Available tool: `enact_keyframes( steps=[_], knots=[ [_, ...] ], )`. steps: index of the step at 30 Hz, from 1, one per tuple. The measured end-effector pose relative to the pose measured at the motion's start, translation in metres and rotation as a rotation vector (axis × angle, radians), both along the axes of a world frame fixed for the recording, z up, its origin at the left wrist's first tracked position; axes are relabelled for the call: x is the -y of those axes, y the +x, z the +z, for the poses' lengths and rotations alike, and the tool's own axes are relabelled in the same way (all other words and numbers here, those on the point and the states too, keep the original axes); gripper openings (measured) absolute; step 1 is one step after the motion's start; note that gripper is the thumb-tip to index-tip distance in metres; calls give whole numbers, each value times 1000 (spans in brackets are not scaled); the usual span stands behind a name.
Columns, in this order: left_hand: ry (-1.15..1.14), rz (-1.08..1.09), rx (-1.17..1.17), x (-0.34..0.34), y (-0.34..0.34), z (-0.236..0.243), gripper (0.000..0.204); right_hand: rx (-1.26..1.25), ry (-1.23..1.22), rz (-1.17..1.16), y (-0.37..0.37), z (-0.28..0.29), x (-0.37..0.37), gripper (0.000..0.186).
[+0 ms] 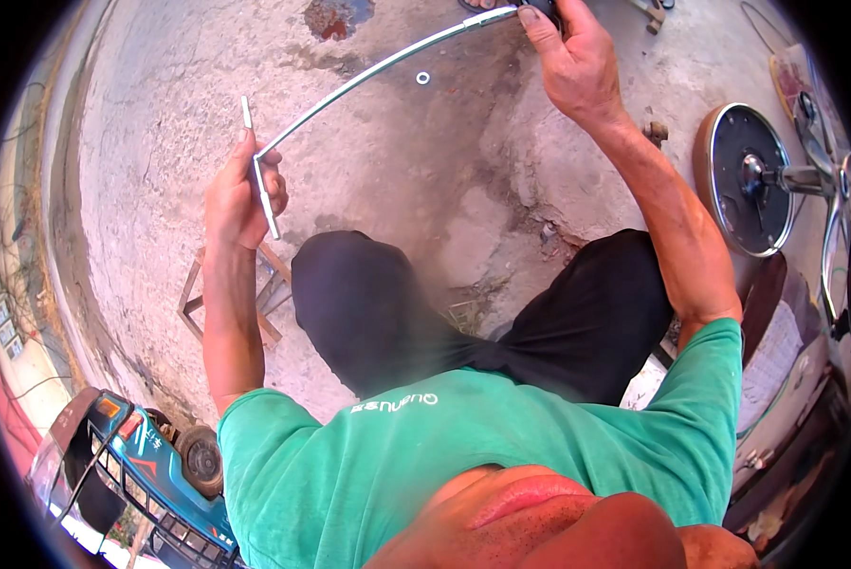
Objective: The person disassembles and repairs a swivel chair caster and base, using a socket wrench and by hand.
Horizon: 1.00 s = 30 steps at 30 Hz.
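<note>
A long silvery T-handle wrench (368,76) spans the space between my hands, its shaft rising to the upper right. My left hand (240,194) is closed on its crossbar, which sticks out at both ends. Up at the top edge, my right hand (582,71) is closed by the shaft's far tip, the thumb beside it. A dark piece (544,8) shows at those fingers; its kind is cut off by the frame edge, and whether the hand grips the piece, the tip or both is unclear.
A ring-shaped washer (423,79) lies on the concrete floor (160,171). At the top right is a hammer (653,17). A round-seated stool (743,204) lies tipped on the right. A metal frame (191,303) stands under my left forearm; a blue vehicle (164,460) is lower left.
</note>
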State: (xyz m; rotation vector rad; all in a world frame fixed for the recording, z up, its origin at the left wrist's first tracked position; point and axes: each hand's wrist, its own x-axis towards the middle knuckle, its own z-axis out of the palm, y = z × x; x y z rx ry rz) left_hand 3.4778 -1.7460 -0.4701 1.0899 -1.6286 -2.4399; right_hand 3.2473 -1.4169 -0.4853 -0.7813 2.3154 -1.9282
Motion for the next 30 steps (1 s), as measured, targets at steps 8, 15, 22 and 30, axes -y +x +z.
enact_keyframes(
  steps=[8,15,22,30],
  knots=[
    [-608,27,-295,-31,4,9,43,-170,-58,-25,-6,-10,3,46],
    [-1378,-367,-330,-16,24,29,40,-4,-219,43,-11,-13,4,44],
    [62,13,-51,2,0,6,34,-115,-139,11,-5,-8,6,47],
    [-445,20,-165,-17,2,2,47,-99,-77,-7,-2,-2,3,47]
  ],
)
